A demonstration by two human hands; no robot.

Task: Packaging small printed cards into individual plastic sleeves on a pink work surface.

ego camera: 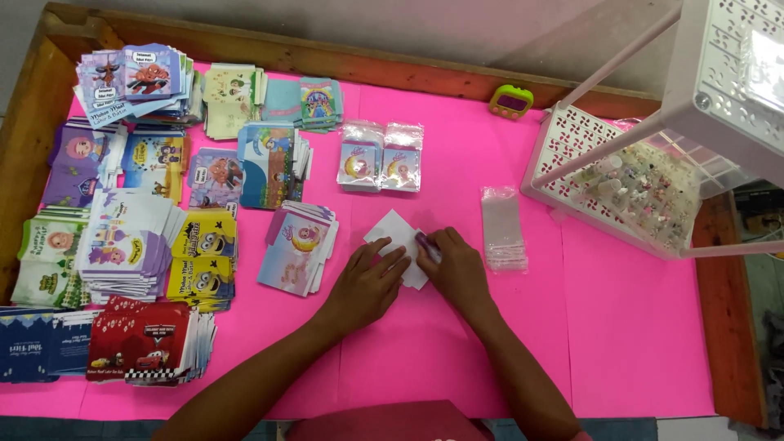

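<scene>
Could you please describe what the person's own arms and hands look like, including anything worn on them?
Both forearms are bare, with no sleeves in view. The left hand and the right hand wear no gloves, and no rings, watch or bracelets can be made out.

Small home packing workshop: printed card stacks at nine o'clock on pink-covered table, plastic sleeves and white rack at two o'clock.
</scene>
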